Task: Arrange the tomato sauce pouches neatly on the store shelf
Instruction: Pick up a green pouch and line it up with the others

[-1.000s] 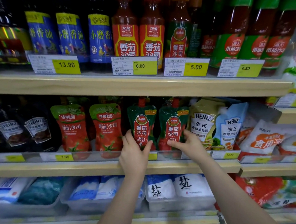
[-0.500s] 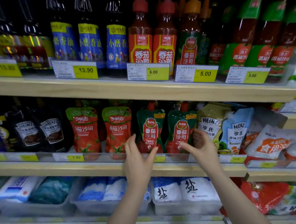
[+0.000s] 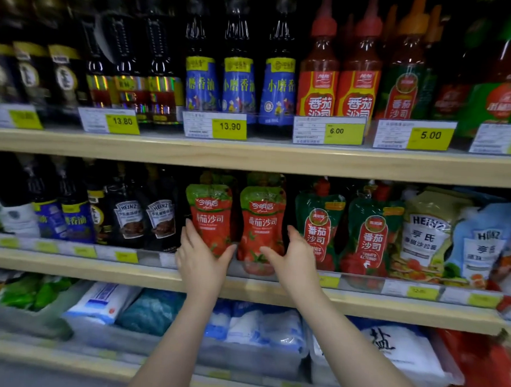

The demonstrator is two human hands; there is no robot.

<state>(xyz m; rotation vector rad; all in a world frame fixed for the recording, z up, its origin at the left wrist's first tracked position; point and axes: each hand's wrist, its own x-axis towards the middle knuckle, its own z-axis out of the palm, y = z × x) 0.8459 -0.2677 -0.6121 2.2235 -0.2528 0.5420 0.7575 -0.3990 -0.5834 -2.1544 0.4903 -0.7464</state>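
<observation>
Both hands have moved over from the two green pouches to the two red ones next to them. The left hand (image 3: 199, 257) now cups the left red tomato sauce pouch (image 3: 210, 217), with fingers up its left edge and the thumb under its bottom right corner. The right hand (image 3: 293, 259) cups the right red tomato sauce pouch (image 3: 261, 223), with fingers on its right edge and the thumb stretched across its lower front. Both red pouches stand upright side by side on the middle shelf (image 3: 96, 269), behind a clear front rail.

Just to the right stand the two green tomato sauce pouches (image 3: 345, 230), upright, with nothing touching them. Further right are Heinz dressing pouches (image 3: 426, 235), leaning a bit. To the left are dark Heinz bottles (image 3: 143, 217).

On the top shelf (image 3: 191, 153) stand tall bottles with blue labels (image 3: 239, 86) and red ketchup bottles (image 3: 340, 85), with yellow price tags (image 3: 229, 126) in front.

Below, clear bins (image 3: 251, 360) hold white and blue bags (image 3: 259, 323), but they are too blurry to read.
</observation>
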